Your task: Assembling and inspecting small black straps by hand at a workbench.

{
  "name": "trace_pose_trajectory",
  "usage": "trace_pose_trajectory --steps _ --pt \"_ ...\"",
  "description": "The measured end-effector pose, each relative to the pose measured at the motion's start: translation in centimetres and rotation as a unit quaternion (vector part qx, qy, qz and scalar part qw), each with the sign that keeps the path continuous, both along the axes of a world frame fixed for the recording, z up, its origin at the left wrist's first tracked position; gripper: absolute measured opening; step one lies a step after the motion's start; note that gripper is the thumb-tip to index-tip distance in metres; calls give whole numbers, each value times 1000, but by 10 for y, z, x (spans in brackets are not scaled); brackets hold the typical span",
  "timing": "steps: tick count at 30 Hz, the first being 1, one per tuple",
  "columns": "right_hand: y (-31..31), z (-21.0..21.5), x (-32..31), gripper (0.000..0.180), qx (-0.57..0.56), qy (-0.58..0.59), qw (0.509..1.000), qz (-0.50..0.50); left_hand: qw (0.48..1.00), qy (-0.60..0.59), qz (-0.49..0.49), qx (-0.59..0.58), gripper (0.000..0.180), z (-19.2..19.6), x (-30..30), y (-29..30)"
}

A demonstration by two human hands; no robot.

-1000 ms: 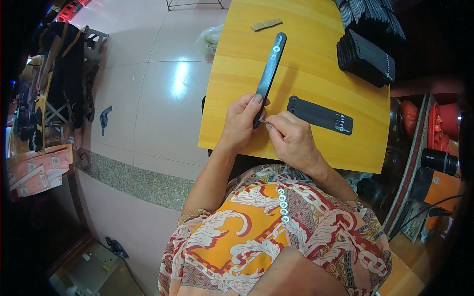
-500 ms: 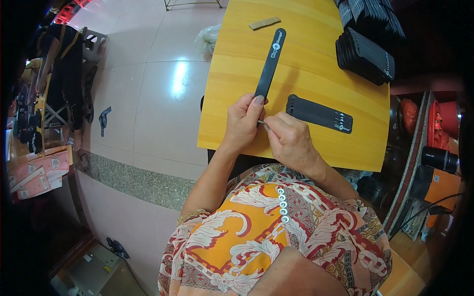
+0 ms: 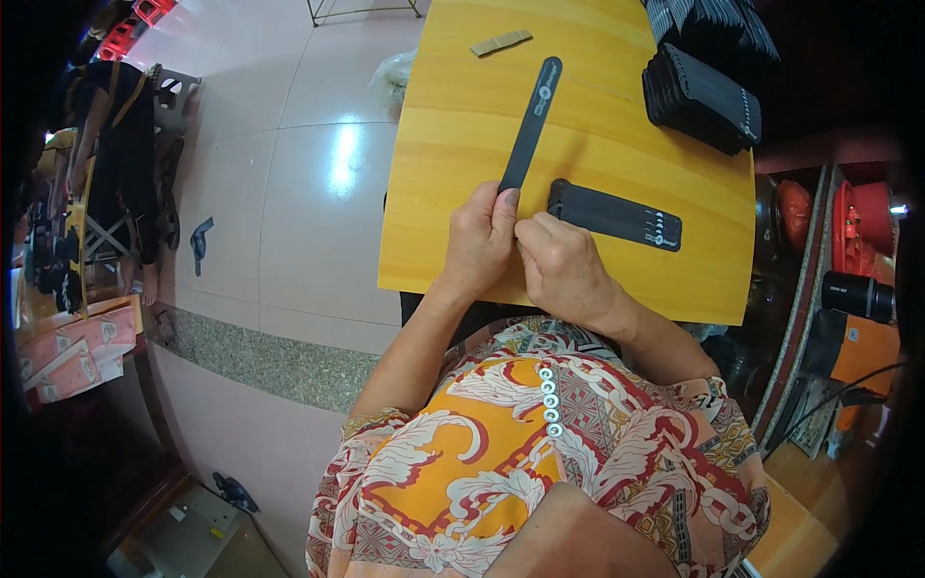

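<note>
My left hand (image 3: 479, 241) is closed round the lower end of a long black strap (image 3: 531, 125) with a rounded tip and white print. The strap points up and away over the table, its thumb side facing me. Right beside it, my right hand (image 3: 564, 255) is curled into a tight pinch against the left fingers; what it grips is hidden. To the right, a small fanned stack of black straps (image 3: 612, 215) lies flat on the yellow table (image 3: 462, 144).
At the table's far right stand a thick stack of black straps (image 3: 701, 101) and a larger bundle (image 3: 718, 24). A tan strip (image 3: 501, 43) lies near the far edge. Shelving with red containers (image 3: 872, 217) borders the right. Another person (image 3: 120, 154) is at the far left.
My hands have drawn closer together, and the thin piece that showed between them is now hidden. The strap has tilted slightly. The whole view has shifted a little.
</note>
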State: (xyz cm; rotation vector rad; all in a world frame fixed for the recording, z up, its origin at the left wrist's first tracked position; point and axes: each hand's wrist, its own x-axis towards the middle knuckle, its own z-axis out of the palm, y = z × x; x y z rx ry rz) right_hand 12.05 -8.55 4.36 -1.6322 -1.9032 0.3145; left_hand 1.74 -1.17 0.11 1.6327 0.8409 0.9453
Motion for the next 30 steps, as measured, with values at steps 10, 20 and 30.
trace_pose_trajectory --steps 10,20,30 --pt "2 -2 18 9 -117 93 989 -4 967 -50 -75 -237 24 7 -9 6" --pt "4 21 7 14 -158 -82 984 19 989 21 -96 -109 26 4 -10 4" --pt "16 12 10 10 -219 56 974 22 997 21 -55 -40 24 3 -7 3"
